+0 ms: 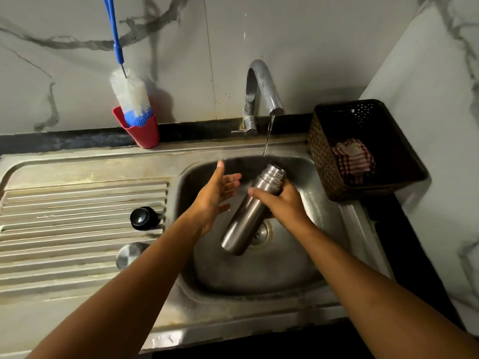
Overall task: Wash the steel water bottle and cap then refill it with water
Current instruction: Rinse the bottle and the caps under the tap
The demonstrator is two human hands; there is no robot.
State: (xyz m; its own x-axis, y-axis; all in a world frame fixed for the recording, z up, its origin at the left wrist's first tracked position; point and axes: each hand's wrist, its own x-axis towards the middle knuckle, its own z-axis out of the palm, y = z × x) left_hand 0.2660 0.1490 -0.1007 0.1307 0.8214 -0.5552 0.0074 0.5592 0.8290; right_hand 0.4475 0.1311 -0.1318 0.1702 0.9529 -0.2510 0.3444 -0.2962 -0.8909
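Rinsing steel water bottle (247,216) | right hand (283,203) grips it below mouth | left hand (215,198) spread, empty, alongside | best: mouth squarely under stream (267,141)

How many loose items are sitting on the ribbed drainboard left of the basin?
2. A black cap lies on the ribs beside the basin. A round steel piece sits just nearer the camera. The left forearm may hide a little of the drainboard.

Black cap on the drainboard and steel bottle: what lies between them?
The open left hand and wrist, between cap and bottle, in the head view.
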